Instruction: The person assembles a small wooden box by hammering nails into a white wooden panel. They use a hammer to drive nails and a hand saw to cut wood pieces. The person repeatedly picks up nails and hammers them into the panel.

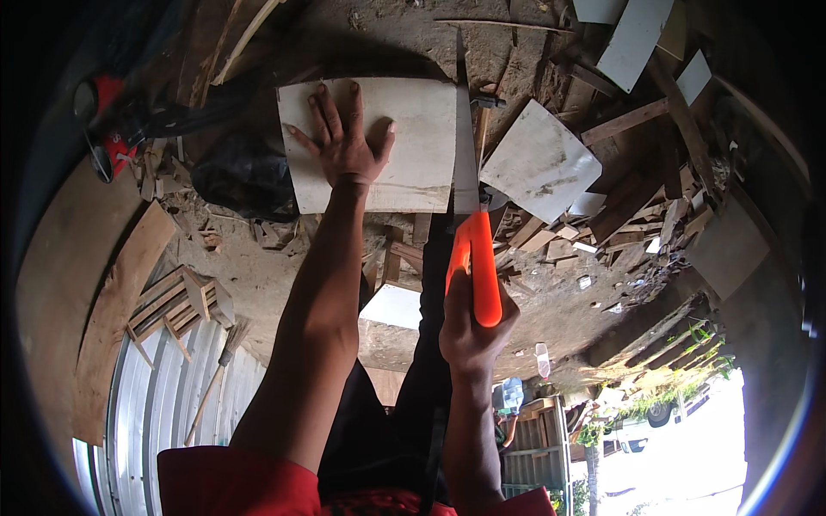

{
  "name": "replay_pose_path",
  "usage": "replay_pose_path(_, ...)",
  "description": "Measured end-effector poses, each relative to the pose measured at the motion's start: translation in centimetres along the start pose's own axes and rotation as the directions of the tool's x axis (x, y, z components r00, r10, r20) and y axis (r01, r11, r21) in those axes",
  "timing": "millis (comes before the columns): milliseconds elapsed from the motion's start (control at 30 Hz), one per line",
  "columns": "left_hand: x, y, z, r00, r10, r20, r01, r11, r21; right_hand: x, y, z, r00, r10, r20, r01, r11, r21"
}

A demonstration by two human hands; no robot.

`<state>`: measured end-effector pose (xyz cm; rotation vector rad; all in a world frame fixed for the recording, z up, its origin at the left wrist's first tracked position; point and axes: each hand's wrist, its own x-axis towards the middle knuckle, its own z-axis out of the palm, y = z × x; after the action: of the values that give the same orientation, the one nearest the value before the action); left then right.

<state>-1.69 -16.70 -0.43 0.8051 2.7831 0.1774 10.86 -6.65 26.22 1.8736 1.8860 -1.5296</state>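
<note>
The pale board [417, 142] lies in front of the person, the left hand [348, 157] flat on it with fingers spread. Along its right edge runs the blade of the handsaw [465, 159], its orange handle wrapped in the right hand [476, 325]. Beyond, a white offcut [542, 159] and wood scraps [632, 225] lie to the right, a black bag [243, 176] to the left.

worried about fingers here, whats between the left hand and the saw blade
In the head view, only the right-hand part of the pale board lies between the left hand and the saw blade; nothing rests on that stretch.
</note>
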Motion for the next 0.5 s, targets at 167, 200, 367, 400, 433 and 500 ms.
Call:
replay_pose_path(167,0.5,0.1,0.3,1.0,0.0,0.016,0.0,1.0,0.031,1.8,0.9,0.4,0.999,-0.037,0.016,0.036,0.999,0.031)
replay_pose_path(200,0.7,0.1,0.3,1.0,-0.003,0.005,0.003,1.0,0.016,3.1,0.8,0.8,0.999,-0.008,0.05,0.007,1.0,0.009)
replay_pose_path(367,0.5,-0.2,0.1,1.0,-0.019,0.009,0.019,1.0,0.022,0.1,3.3,1.3,0.959,-0.272,-0.078,0.276,0.96,0.045)
replay_pose_path(400,0.8,-0.5,0.3,1.0,-0.021,0.004,0.021,0.999,0.028,0.7,3.0,1.7,0.953,-0.29,-0.091,0.296,0.953,0.062)
replay_pose_path(433,0.2,-0.1,0.2,1.0,-0.011,0.018,0.01,1.0,0.022,2.2,1.9,1.5,0.978,-0.207,-0.033,0.209,0.977,0.05)
replay_pose_path(500,0.3,0.3,-0.2,1.0,0.006,0.006,-0.006,0.999,0.038,5.5,0.6,2.1,0.998,-0.06,0.003,0.059,0.996,0.064)
